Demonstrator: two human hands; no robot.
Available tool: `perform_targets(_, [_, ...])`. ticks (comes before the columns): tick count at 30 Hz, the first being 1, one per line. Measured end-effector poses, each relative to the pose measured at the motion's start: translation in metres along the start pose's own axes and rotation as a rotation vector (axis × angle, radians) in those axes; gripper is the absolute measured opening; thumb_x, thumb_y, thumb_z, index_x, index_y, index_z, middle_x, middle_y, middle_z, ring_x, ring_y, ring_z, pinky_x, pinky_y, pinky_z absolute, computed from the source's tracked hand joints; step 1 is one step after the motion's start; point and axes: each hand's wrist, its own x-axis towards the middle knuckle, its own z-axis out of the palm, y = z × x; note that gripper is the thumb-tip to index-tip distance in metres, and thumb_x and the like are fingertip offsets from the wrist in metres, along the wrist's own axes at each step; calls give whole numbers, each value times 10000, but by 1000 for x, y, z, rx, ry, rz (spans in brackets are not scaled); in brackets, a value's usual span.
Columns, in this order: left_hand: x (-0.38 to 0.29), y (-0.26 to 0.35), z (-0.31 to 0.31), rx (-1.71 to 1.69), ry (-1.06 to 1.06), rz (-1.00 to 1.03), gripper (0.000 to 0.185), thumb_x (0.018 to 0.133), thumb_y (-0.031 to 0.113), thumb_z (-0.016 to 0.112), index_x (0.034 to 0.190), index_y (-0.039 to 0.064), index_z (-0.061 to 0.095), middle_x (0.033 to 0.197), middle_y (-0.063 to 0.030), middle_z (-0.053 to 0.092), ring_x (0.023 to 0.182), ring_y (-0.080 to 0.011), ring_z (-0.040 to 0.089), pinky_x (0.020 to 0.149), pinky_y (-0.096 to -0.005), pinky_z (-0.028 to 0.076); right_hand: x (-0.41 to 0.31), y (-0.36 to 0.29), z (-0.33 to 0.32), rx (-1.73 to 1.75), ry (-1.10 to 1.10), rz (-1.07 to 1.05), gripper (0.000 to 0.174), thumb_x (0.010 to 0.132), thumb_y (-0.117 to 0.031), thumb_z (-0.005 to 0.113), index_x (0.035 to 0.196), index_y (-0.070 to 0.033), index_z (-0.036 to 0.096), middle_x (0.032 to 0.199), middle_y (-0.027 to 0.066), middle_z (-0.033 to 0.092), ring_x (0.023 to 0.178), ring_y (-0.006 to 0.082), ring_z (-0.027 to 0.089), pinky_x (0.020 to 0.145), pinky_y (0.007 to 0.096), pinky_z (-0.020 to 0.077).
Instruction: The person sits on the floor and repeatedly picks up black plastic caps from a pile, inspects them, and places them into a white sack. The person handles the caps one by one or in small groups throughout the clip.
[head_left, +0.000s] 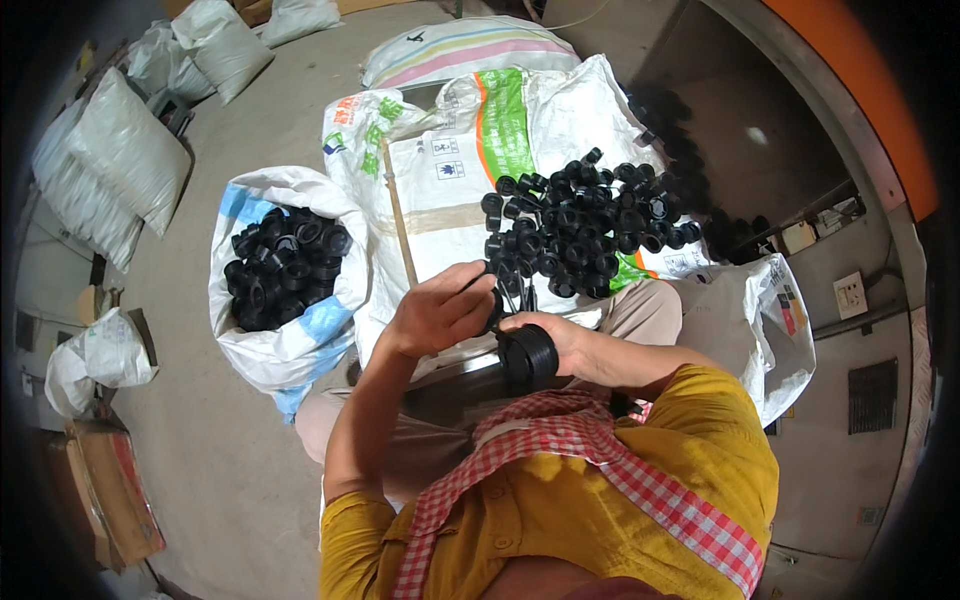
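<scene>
My right hand (564, 341) grips a black ribbed cylindrical plastic part (529, 355) above my lap, its round end turned towards me. Beside it, my left hand (444, 309) has its fingers closed around a dark round plastic part (491, 313), mostly hidden behind the fingers. Thin stems (519, 291) run between my hands and the pile beyond. Just past them, a heap of black plastic moulded parts (577, 217) lies on a white woven sack (442, 244) spread before me.
At my left stands an open white-and-blue woven sack (330, 334) of black plastic parts (289, 262). A thin wooden stick (398, 214) lies on the spread sack. An open white bag (780, 330) is at my right. Full sacks (131, 150) and a cardboard box (112, 491) line the left.
</scene>
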Motion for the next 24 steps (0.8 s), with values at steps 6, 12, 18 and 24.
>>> perform_targets(6, [5, 2, 3, 40, 50, 39, 244, 691, 15, 643, 925, 5, 575, 1055, -121, 610, 1006, -309, 602, 789, -427, 563, 0, 8, -12, 227, -115, 58, 207, 893, -200, 519, 834, -21, 607, 765, 106, 637, 728, 209, 635, 700, 327, 532])
perform_targets(12, [-21, -53, -54, 340, 596, -503, 338, 675, -65, 579, 1005, 5, 607, 1003, -130, 631, 930, -261, 618, 843, -355, 514, -66, 18, -48, -205, 65, -170, 221, 822, -173, 651, 975, -45, 555, 866, 69, 568, 839, 152, 562, 784, 301, 458])
perform_targets(18, [-21, -9, 9, -1632, 32, -1282, 311, 845, 143, 605, 1128, 17, 576, 999, -90, 627, 869, -163, 587, 801, -311, 493, -19, -18, -12, -767, 222, -1099, 128, 797, -99, 692, 833, -53, 579, 794, 19, 601, 748, 103, 545, 712, 250, 429])
perform_targets(24, [-16, 20, 38, -1593, 50, -1080, 536, 709, 127, 722, 1187, 9, 510, 1102, -76, 592, 1023, -161, 575, 930, -300, 447, 2, -43, 10, -1140, -8, -1508, 109, 749, -61, 714, 751, -50, 605, 830, 73, 661, 737, 190, 589, 712, 313, 456])
